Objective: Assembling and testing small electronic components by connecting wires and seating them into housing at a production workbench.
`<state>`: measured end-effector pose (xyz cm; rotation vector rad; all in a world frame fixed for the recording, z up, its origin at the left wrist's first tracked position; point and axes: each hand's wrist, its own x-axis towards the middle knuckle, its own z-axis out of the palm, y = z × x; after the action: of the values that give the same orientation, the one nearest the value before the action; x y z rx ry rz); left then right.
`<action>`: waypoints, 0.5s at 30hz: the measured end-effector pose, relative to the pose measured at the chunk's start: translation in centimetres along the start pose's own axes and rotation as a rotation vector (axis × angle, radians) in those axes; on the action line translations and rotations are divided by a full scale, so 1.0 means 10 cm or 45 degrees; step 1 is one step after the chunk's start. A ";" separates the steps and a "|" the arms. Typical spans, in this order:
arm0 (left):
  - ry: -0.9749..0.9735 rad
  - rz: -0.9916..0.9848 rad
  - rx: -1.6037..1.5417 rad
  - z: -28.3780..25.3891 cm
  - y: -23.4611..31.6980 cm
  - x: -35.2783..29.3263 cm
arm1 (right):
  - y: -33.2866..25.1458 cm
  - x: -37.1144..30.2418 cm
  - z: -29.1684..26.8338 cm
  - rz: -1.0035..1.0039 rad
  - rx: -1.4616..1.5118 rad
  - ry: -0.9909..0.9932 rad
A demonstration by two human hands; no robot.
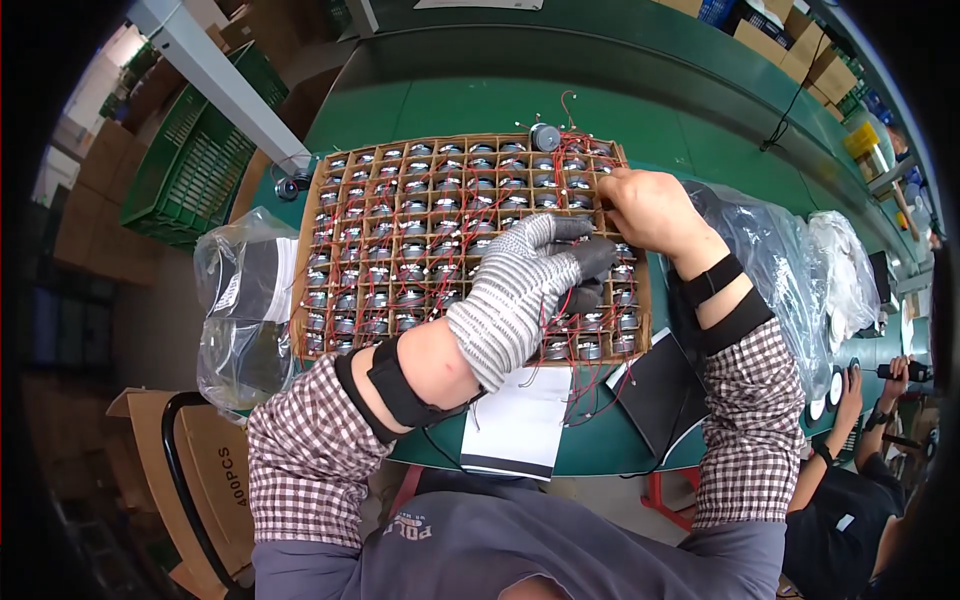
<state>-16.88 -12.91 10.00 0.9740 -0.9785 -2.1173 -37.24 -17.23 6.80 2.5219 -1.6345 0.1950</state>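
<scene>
A cardboard tray (644,300) with a grid of dividers lies on the green table, its cells filled with small round metal parts on red wires, which look like small speakers. My left hand (515,285), in a grey striped glove with black fingertips, reaches over the right half of the grid. Its fingers are bent down and close together; what they hold, if anything, is hidden. At the tray's upper right edge my bare right hand (648,208) is closed in a pinch, its fingertips' contents too small to make out. One loose speaker (544,137) rests on top at the far edge.
Clear plastic bags (755,255) lie right of the tray, another plastic bag (245,300) left. White paper (515,425) and a black folder-like sheet (660,390) lie in front. A metal post (225,85) stands far left, beside a green crate (195,160). Another person's arms (850,410) show at right.
</scene>
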 end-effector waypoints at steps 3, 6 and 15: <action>0.007 0.050 0.089 0.02 -0.08 0.15 | 0.06 -0.02 0.00 -0.060 0.002 -0.072; 0.014 0.104 0.174 0.06 -0.16 0.31 | 0.06 -0.04 -0.01 -0.097 0.030 0.096; 0.240 0.295 1.214 0.13 -0.14 0.98 | 0.08 -0.31 -0.53 0.465 1.045 0.558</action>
<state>-23.58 -19.09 5.88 1.3606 -1.9435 -1.2872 -39.47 -13.80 11.49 2.2979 -2.0584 1.6145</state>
